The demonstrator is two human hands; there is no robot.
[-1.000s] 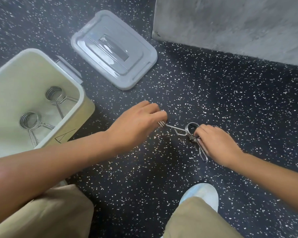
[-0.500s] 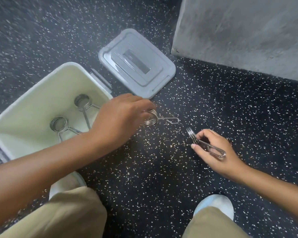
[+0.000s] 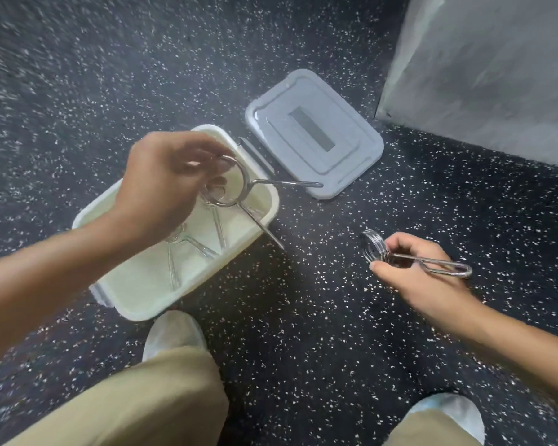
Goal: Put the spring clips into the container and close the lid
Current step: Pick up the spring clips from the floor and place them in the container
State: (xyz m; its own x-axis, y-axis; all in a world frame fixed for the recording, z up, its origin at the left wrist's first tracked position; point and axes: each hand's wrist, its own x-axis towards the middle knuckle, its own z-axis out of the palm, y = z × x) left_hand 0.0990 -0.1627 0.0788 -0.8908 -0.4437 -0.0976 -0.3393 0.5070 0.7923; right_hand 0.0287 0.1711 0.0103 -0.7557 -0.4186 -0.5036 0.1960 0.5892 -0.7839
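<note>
A cream open container [image 3: 258, 231] sits on the speckled black floor, with two metal spring clips [image 3: 190, 244] lying inside. My left hand [image 3: 165, 181] hovers over its far end, holding a third spring clip [image 3: 239, 191] by the coil, its two legs pointing right and down-right. My right hand [image 3: 413, 275] is off to the right above the floor, gripping another spring clip [image 3: 432, 263] with its coil toward the container. The grey lid [image 3: 316, 136] lies flat on the floor beyond the container.
A grey concrete wall or block [image 3: 496, 69] rises at the upper right. My knees in tan trousers [image 3: 149, 403] and two shoes in pale covers [image 3: 174, 333] are at the bottom. Speckled floor lies between container and right hand.
My left hand lifted its clip off the floor and carried it left over the container. My right hand raised the other clip and holds it to the right. The view shifted left.
</note>
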